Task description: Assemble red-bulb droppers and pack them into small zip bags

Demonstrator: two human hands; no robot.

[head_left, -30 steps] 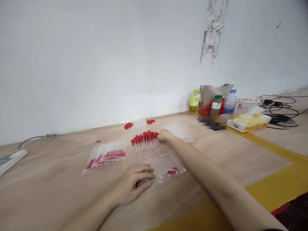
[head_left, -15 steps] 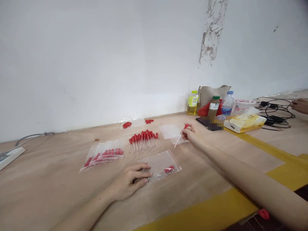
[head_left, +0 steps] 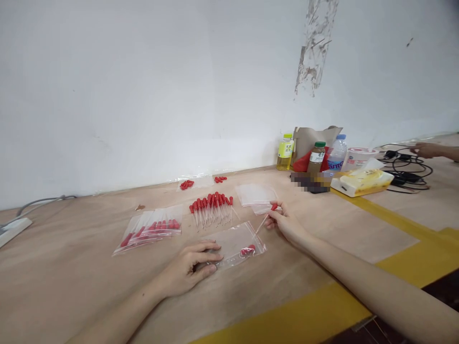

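My right hand [head_left: 285,223] pinches a dropper [head_left: 266,218] by its red rubber bulb. Its thin clear tube points down and left, with the tip at the zip edge of a clear zip bag [head_left: 229,241]. Red bulbs [head_left: 247,250] of droppers show inside this bag, near its right end. My left hand [head_left: 197,265] lies on the left end of the bag, fingers apart and stretched over the plastic. Just beyond the bag, a fanned row of red-topped droppers [head_left: 212,204] lies on the brown paper. Flat zip bags [head_left: 253,195] are stacked beyond my right hand.
Overlapping filled bags [head_left: 152,224] lie at left. Loose red bulbs [head_left: 187,184] sit near the wall. Bottles [head_left: 317,157], a tissue pack [head_left: 362,182], a partly blurred phone [head_left: 319,188] and black cables [head_left: 407,165] stand or lie right. Another person's hand [head_left: 426,150] is at the cables.
My right hand has brought the dropper down toward the bag's zip edge, and its tip now meets it. My left hand stays on the bag. The other person's hand has moved left.
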